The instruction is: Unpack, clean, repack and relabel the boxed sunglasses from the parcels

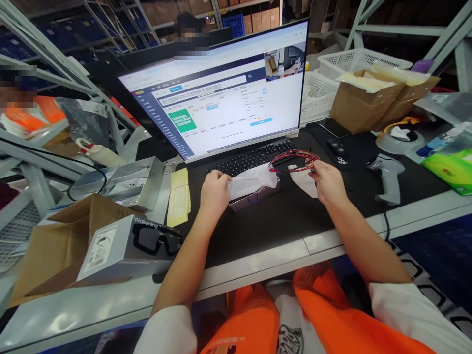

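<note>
My left hand point(216, 191) is closed on the left end of a white cloth pouch point(254, 179), held above the black desk mat. Between finger and thumb, my right hand point(328, 181) pinches a pair of red-framed glasses point(295, 160) by their right end. The left end of the glasses touches the pouch's right edge; whether it is inside the pouch I cannot tell. Below the pouch, a dark glossy item point(254, 196) is partly covered. A white piece of cloth or paper point(304, 181) hangs just left of my right hand.
A monitor point(221, 113) stands behind the keyboard point(254, 158). Left are an open carton point(55, 241), a sunglasses box point(125, 250), a grey tray point(147, 191) and yellow notes point(179, 199). Right are a mouse point(336, 147), barcode scanner point(389, 177) and tape dispenser point(400, 137). Other people are partly visible behind.
</note>
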{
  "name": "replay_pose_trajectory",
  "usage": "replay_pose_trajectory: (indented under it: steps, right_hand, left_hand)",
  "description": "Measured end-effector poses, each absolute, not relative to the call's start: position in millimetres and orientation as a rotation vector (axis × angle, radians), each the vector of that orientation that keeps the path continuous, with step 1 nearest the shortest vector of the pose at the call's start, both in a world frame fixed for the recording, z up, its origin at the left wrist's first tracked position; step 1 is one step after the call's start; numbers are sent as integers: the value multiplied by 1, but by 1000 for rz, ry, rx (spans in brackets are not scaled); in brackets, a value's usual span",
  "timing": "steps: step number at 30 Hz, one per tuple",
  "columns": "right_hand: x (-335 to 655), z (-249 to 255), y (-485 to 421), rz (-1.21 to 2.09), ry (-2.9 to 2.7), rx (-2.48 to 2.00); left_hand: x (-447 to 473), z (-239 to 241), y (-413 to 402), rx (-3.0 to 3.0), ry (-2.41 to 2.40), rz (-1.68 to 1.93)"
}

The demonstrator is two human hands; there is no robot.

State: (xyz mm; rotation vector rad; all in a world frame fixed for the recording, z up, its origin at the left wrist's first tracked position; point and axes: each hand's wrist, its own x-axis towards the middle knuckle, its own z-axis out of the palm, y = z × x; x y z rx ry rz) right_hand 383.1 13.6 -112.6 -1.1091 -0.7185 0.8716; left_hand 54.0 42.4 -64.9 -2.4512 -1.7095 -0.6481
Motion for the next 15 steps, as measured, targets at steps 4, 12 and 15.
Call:
replay_pose_trajectory:
  steps: [4, 12, 15]
  right_hand:
    - [387, -115, 18, 1118, -559, -1093]
    - [389, -122, 20, 1242, -549, -1081]
    - [386, -123, 19, 1265, -478, -1056]
  left_hand:
    - [62, -65, 33, -2720, -1447, -503]
    - [87, -72, 21, -2910, -1626, -169]
    - [94, -83, 29, -2930, -1654, -137]
